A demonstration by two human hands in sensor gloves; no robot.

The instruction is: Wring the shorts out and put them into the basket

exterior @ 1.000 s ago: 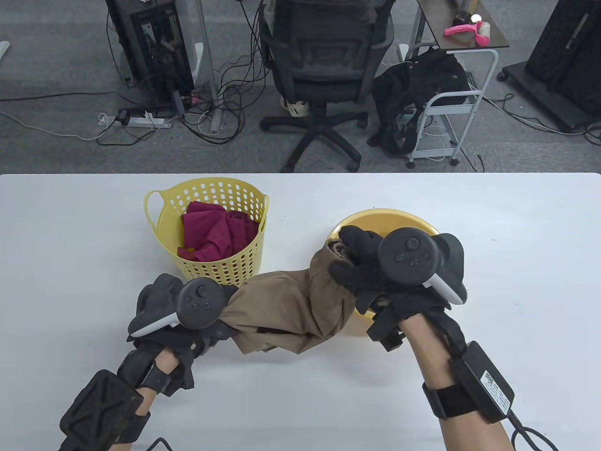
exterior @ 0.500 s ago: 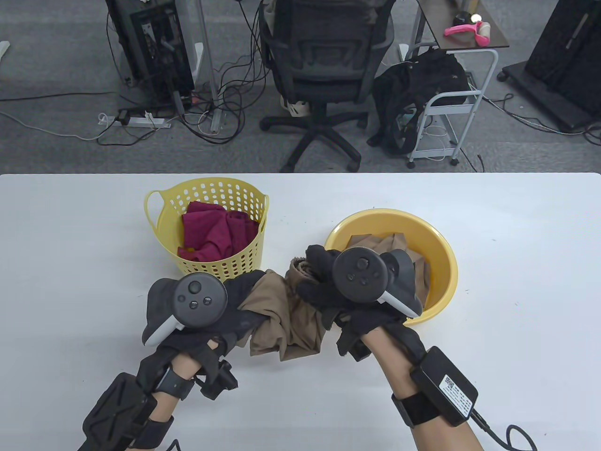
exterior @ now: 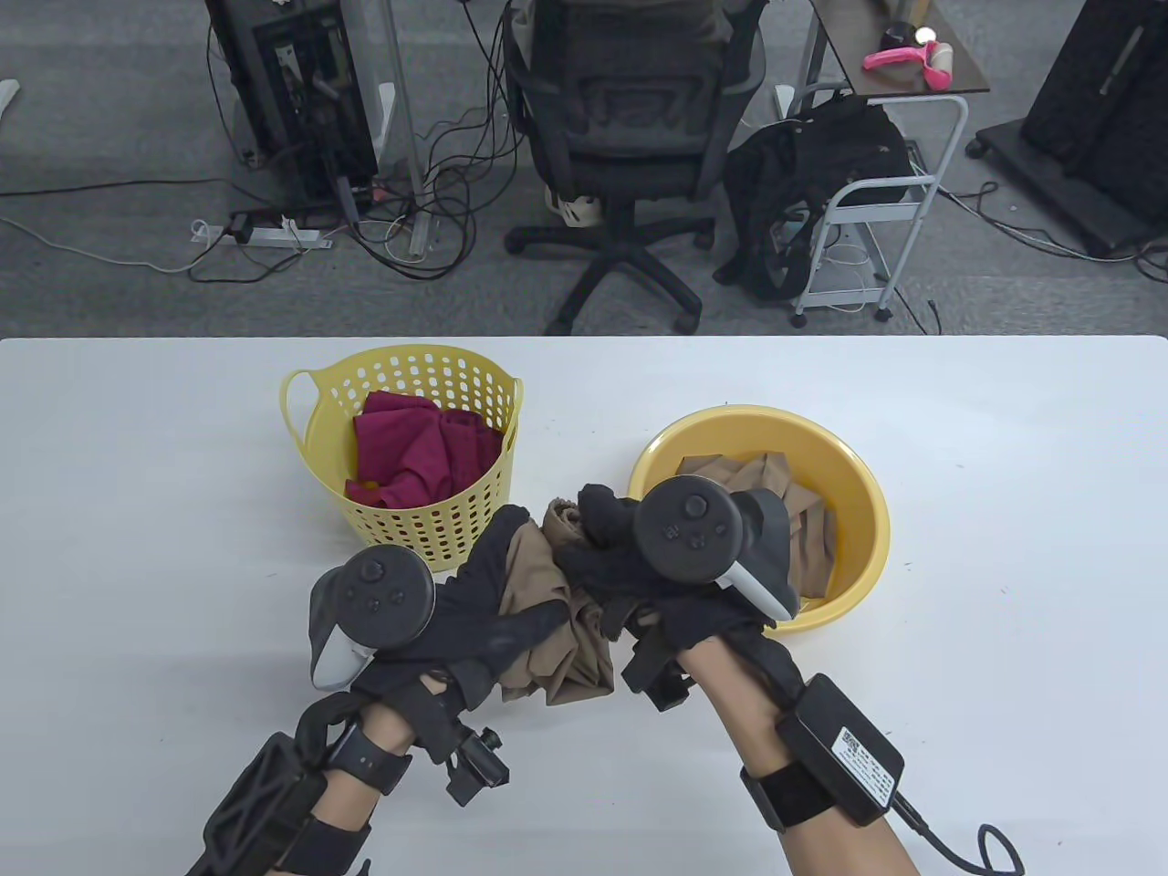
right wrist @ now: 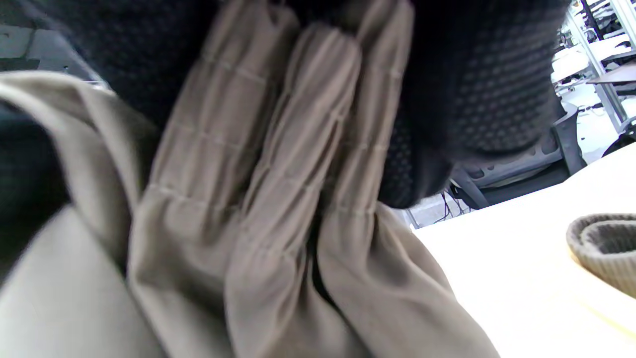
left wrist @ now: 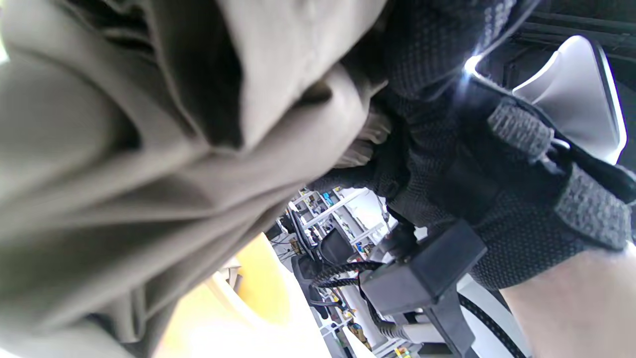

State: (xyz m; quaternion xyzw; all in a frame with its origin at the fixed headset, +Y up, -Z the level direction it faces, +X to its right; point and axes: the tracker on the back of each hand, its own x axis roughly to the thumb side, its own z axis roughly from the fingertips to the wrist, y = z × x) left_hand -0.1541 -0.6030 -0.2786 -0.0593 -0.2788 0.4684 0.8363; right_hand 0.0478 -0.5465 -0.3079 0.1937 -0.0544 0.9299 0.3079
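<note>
Compared with one second earlier, the two gloved hands have drawn close together: the crumpled tan-brown cloth shorts [exterior: 547, 630], then stretched out between them, are now bunched into a short wad in front of the yellow perforated plastic laundry basket [exterior: 315, 438] and left of the round yellow plastic basin [exterior: 862, 538], above the white table [exterior: 1004, 566]. The left hand [exterior: 474, 620] has moved rightward and its tracker has tilted; its fingers [exterior: 511, 538] are curled round the left part of the wad. The right hand [exterior: 630, 557] has come off the basin toward the left, and its fingers [exterior: 598, 506] are wrapped round the gathered, ribbed waistband end, shown close up in the right wrist view as pleated tan folds [right wrist: 278, 189] under the black glove. The left wrist view shows the same cloth [left wrist: 149, 164] pressed against the camera. A black box strapped to the right forearm [exterior: 844, 748] carries a white label whose print is too small to read. The basket holds crumpled dark red cloth [exterior: 415, 452]; the basin holds further tan-brown cloth [exterior: 794, 511], now uncovered. Basket and basin stand where they did.
</note>
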